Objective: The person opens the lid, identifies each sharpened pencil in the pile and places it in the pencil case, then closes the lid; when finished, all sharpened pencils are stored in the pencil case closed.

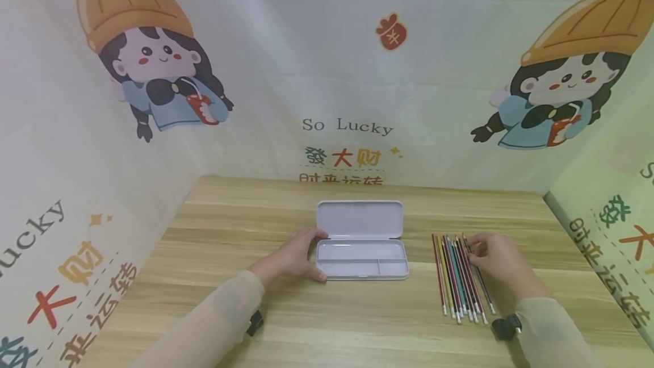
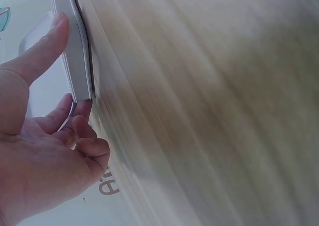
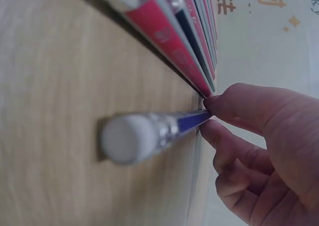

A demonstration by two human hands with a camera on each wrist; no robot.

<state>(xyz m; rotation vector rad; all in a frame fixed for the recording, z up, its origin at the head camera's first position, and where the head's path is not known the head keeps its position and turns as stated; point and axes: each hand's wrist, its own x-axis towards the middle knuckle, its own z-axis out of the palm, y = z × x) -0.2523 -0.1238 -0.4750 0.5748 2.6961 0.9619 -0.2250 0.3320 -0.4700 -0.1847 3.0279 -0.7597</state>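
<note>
An open white pencil case (image 1: 347, 268) lies on the wooden table, its lid (image 1: 360, 219) tipped back and its divided tray holding nothing. My left hand (image 1: 295, 255) grips the case's left end, the thumb at the front corner and the fingers near the hinge. Right of the case, several eraser-tipped pencils (image 1: 452, 277) lie side by side, erasers towards me. My right hand (image 1: 498, 257) pinches a dark blue pencil (image 3: 193, 120) at the right edge of this row, between thumb and index finger. Its white eraser (image 3: 128, 139) points at the right wrist camera.
The wooden table (image 1: 245, 203) backs onto a pale printed cloth (image 1: 265, 61) that also hangs along both sides. Dark wrist cameras (image 1: 506, 327) sit at both cuffs. Between the case and the pencils runs a strip of bare table.
</note>
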